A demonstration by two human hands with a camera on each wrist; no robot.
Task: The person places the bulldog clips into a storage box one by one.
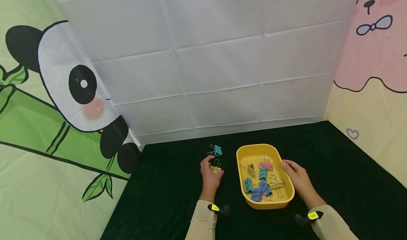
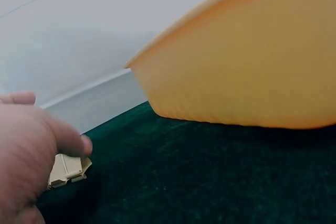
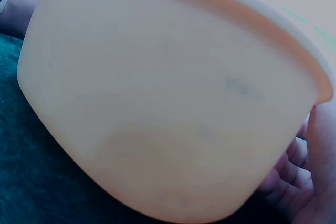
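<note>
My left hand [image 1: 211, 178] is bent around a pale yellow binder clip [image 1: 215, 169] on the dark green cloth, thumb and index finger spread apart on either side of it. In the left wrist view the thumb is close to the clip [image 2: 67, 169]; whether it touches is unclear. Just beyond the fingertips lies a teal binder clip [image 1: 217, 150]. My right hand [image 1: 299, 180] holds the right edge of a yellow plastic tray [image 1: 258, 205], its fingers curled against the outer wall in the right wrist view. Inside are several binder clips, including a pink one [image 1: 266, 166] and a blue one [image 1: 257, 194].
A dark green cloth [image 1: 165, 190] covers the table. White fabric [image 1: 222, 66] hangs along the back edge. A panda-print cloth [image 1: 57, 91] stands on the left and a pink and cream printed one [image 1: 375, 102] on the right.
</note>
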